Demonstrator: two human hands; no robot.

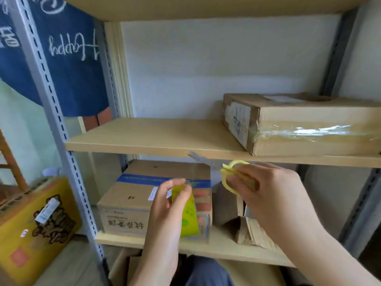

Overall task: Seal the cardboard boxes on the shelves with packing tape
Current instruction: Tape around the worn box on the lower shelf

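Shelf boards (156,137): pale wood-look laminate, matt, smooth. Uprights (51,104): grey painted metal, perforated. Upper box (309,118): matt brown cardboard, banded with glossy, wrinkled clear tape (313,132). Lower box (144,195): matt cardboard, blue tape strip (144,178). Scissors (226,172): dull metal blades, yellow plastic handles. Hanging banner (70,58): navy cloth.

Four cardboard boxes (305,122), two hands (171,205), one tape roll (187,213), one scissors (228,174).
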